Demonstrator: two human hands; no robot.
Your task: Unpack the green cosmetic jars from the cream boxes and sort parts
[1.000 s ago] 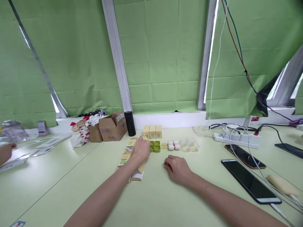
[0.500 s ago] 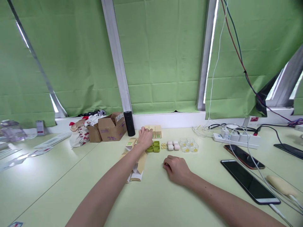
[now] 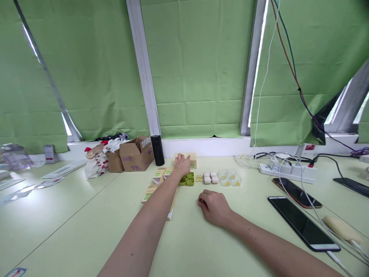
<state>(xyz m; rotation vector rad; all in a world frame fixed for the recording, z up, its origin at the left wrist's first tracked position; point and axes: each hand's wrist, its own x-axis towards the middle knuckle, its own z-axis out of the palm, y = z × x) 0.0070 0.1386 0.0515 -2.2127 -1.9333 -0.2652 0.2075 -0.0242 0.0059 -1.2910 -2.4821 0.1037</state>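
Observation:
My left hand [image 3: 182,164] reaches far across the table and lies over the row of small beige boxes [image 3: 192,160] by the window sill, fingers curled on one of them. My right hand [image 3: 213,207] rests on the table nearer to me, fingers loosely curled with nothing visible in them. Between the hands sit green trays [image 3: 189,180], small yellow pieces [image 3: 199,177], white pods [image 3: 211,177] and clear cups [image 3: 230,178] in a line. Flattened beige cartons [image 3: 157,181] lie under my left forearm.
A black cylinder [image 3: 157,150] and open cardboard boxes [image 3: 135,154] stand at the back left, beside a patterned bag [image 3: 98,161]. Right of me lie two phones [image 3: 302,222], a power strip [image 3: 290,171] and cables. Plastic sheets [image 3: 27,186] lie at far left.
My left hand moved forward from the flattened cartons to the row of beige boxes at the back. My right hand stayed put. Another person's hand at far left has left the view.

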